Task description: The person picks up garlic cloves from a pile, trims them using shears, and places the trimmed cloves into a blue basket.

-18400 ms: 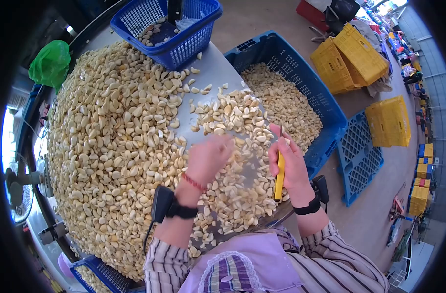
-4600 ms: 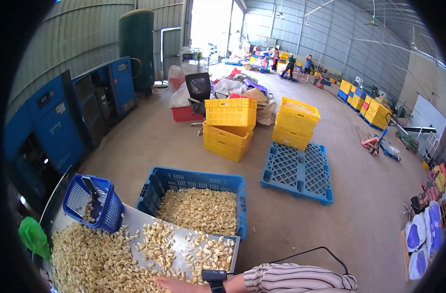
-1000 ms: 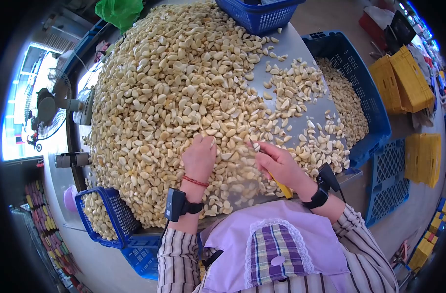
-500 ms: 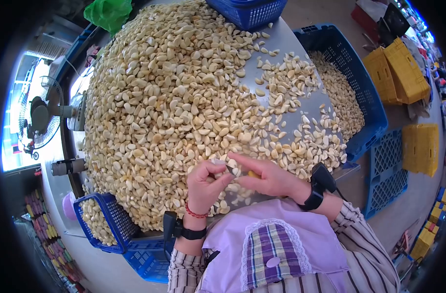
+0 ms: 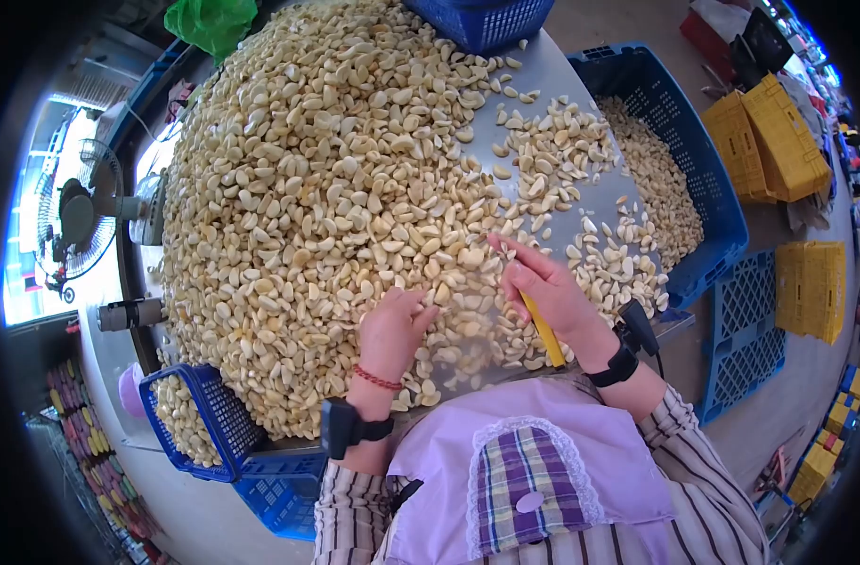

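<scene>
A large heap of pale, curved, nut-like kernels [image 5: 326,188] covers most of the metal table. My left hand [image 5: 392,328] is at the near side of the heap, fingers curled in towards the thumb; whatever is in them is too small or hidden to name. To its right, my right hand [image 5: 557,297] grips a slim tool with a yellow handle [image 5: 543,331], its butt end pointing towards my body. The tool's working end is hidden by the fingers. Thumb and forefinger reach over loose kernels, where a whitish bit shows near the tips.
A blue crate [image 5: 722,188] of kernels stands against the table's right edge. A smaller blue basket [image 5: 232,419] with kernels hangs at the left corner, and another blue basket [image 5: 486,24] stands at the far edge. A fan [image 5: 81,212] is on the left.
My hands were close together over a kernel and have moved apart. The right hand went up and to the right, bringing the yellow handle into fuller view; the left shifted slightly up.
</scene>
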Demonstrator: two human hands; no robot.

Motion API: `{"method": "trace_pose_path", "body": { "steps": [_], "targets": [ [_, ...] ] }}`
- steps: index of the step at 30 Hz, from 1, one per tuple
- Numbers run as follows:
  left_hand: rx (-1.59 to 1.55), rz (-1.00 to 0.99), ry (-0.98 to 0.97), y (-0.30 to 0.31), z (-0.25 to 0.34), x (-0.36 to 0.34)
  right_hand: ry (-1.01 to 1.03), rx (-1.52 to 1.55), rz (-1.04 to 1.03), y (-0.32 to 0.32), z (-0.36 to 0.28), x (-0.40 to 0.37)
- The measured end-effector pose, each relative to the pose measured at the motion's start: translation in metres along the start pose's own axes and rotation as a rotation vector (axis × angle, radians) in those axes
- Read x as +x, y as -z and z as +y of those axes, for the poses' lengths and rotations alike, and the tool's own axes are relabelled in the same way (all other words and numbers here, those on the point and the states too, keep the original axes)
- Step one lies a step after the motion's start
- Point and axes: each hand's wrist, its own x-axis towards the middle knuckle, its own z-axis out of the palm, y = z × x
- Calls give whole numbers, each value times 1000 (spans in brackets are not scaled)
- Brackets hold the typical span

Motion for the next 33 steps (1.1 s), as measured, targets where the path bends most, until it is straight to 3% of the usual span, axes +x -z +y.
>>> {"method": "trace_pose_path", "body": {
  "steps": [1,3,4,5,7,9,11,17,23,25,26,28,30,33],
  "targets": [
    [2,2,-3,-5,-3,-1,-12,-38,-7,0,2,-3],
    [-574,50,230,-8,-1,4,-14,-69,1,0,2,-8],
    [-950,-95,529,-2,-1,-2,-30,-130,-29,-2,0,-13],
    [-951,-102,529,4,3,-2,-47,-193,-64,-5,-1,-16],
    [-1543,-201,681,14,2,-9,10,-316,-85,-12,4,-17],
    [-1649,-197,702,14,11,-16,225,-569,-197,-23,5,-16],
    [-1845,-237,610,13,20,-20,139,-632,-283,-28,-2,-19],
    [-2092,-203,565,11,40,-27,267,-766,-350,-33,3,-19],
    [-2148,-223,618,17,45,-29,288,-866,-249,-39,-3,-23],
    [-2132,-215,642,16,44,-29,426,-726,-138,-34,8,-16],
    [-2078,-212,608,14,41,-30,427,-725,-141,-32,5,-16],
    [-2021,-202,579,12,39,-30,99,-581,-146,-28,-2,-20],
    [-1915,-78,651,12,37,-26,140,-557,-211,-30,-2,-22],
    [-1992,22,640,18,39,-22,174,-576,-308,-35,-7,-23]
  ]
}}
